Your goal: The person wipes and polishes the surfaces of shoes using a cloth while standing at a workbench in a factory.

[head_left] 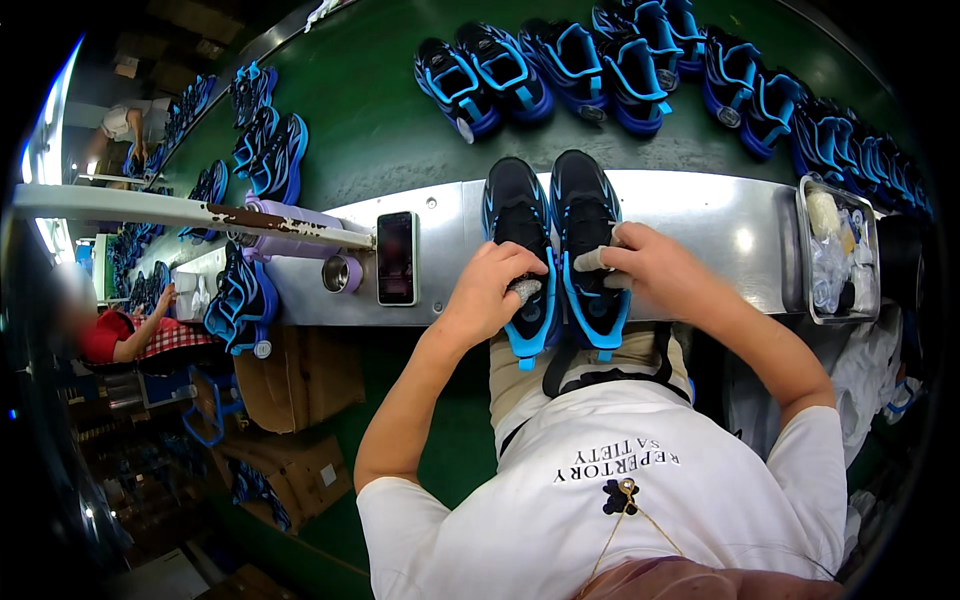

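Observation:
A pair of black sneakers with bright blue trim lies side by side before me, toes pointing away, on the metal ledge. My left hand [490, 287] is closed at the ankle opening of the left sneaker [518, 205], its fingers curled over the collar. On the right sneaker [586, 200], my right hand [645, 262] has its thumb and fingers closed at the laces and tongue. Pale coverings wrap some fingertips on both hands. The blue heel tabs of both shoes point toward my body.
Beyond the metal ledge [700, 205] runs a green conveyor belt [370, 110] with several more sneakers [570, 65]. A phone [397, 258] and a purple cup-shaped lid [342, 273] lie left; a metal tray [840, 250] of small items sits right. Another person [140, 335] works far left.

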The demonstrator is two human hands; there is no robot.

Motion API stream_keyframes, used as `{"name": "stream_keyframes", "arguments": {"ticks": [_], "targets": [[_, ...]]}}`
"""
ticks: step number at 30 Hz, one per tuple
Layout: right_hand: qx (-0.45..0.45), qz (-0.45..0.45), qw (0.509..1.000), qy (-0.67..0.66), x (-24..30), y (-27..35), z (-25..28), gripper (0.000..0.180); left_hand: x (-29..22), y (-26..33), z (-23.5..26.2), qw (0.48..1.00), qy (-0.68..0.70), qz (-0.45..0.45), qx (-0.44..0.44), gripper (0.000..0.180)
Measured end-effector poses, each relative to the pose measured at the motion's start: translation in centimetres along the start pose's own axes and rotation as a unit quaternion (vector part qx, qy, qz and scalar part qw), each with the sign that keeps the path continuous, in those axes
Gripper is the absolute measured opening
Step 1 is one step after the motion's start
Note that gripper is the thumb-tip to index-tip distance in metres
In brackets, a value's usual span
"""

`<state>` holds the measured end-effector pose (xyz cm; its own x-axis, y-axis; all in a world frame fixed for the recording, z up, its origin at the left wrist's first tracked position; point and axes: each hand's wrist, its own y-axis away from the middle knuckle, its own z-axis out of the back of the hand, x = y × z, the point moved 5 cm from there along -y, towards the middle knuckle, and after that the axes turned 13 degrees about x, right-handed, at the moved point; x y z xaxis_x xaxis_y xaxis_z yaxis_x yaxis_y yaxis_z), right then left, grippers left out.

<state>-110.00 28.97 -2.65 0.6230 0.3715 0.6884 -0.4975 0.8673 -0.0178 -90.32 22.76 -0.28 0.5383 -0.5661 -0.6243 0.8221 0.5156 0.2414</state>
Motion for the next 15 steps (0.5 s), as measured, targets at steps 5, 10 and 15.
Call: {"name": "stream_keyframes", "arguments": {"ticks": [5,10,15], "targets": [[-0.025,-0.048,0.998,-0.014,-1.0,0.3,-0.3,0.042,-5.5,0.8,-0.2,0.982,-0.054,-0.030,-0.176,0.025],[0.103,-0.017,0.992,-0.066,-0.6,-0.5,1.6,0.063,-4.8,0.5,-9.2,0.874,0.437,0.201,0.066,0.043],[0.148,0.076,0.986,0.023,-0.4,-1.4,1.9,0.071,-4.7,-1.3,-11.1,0.766,0.582,0.267,0.056,0.037]]}}
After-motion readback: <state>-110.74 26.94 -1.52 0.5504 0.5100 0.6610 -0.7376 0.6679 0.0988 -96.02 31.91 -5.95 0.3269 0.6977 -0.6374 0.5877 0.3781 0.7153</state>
